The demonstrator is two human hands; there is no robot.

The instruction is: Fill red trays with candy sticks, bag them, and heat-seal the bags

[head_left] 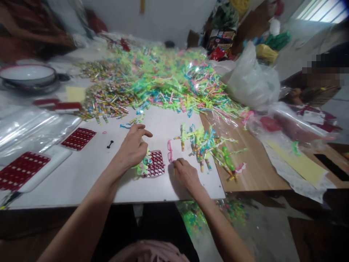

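Observation:
My left hand (135,145) hovers over the white board, its index finger stretched out and the other fingers loosely bent, with nothing visible in them. Below it lies a red card with a grid of holes (156,164), with pale green plastic pieces (142,168) at its left edge. My right hand (187,174) is closed in a pinch at the lower end of pink toy glasses (170,150), which stick up from the fingertips. To the right of that hand is a small pile of colourful candy-like tubes with plastic pieces attached (201,147).
A large heap of green, pink and blue plastic pieces (169,80) covers the far table, beside many small wrapped tubes (109,100). More red cards (79,139) and clear plastic sheets (24,125) lie left. A white bag (253,80) stands right. Other people sit at both sides.

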